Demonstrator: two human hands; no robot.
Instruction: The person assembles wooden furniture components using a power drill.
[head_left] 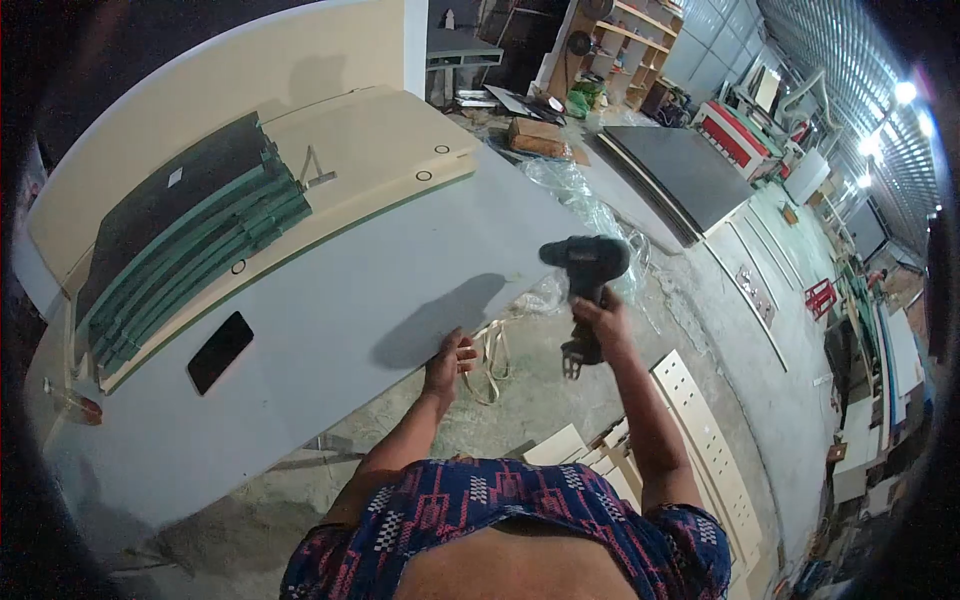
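Right hand [598,318] gripping drill [585,262], left hand [450,360] on grey panel [330,320]

We are in a woodworking workshop, the kind that builds panel furniture. A large grey panel [380,290] lies flat as a work surface, with a cordless drill [585,262] above its edge. Beside it we see stacked green-edged boards [190,270] and cream panels [370,140]. Offcuts and drilled boards [700,430] lie on the bare concrete floor [720,300]. Further back stand cluttered shelves [620,50], a red machine [735,135] and a corrugated metal wall [830,40] under bright lamps [905,92].
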